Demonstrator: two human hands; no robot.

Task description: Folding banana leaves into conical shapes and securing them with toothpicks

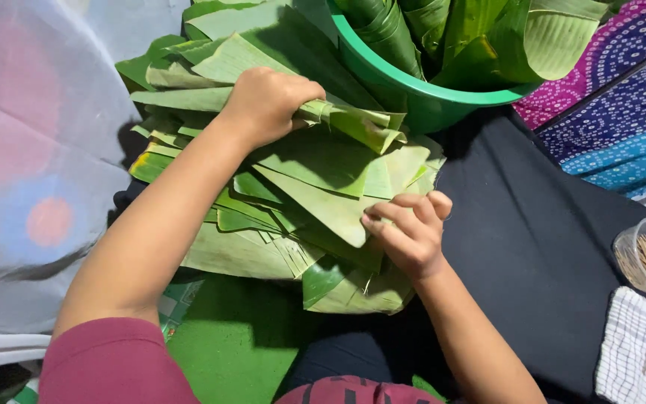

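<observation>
A heap of cut green banana leaf pieces [293, 187] lies in front of me on a dark cloth. My left hand [267, 101] is closed around a folded strip of leaf [353, 120] on top of the heap. My right hand [409, 232] pinches the pointed corner of a pale leaf piece [338, 209] at the heap's right side, fingers curled over its edge.
A green plastic bucket [413, 90] stuffed with rolled leaves stands behind the heap. At the right sit a clear cup of thin sticks [644, 258] and a checked white cloth [637, 352]. Patterned fabric [622, 97] is at the far right, pale sheeting [31, 164] at the left.
</observation>
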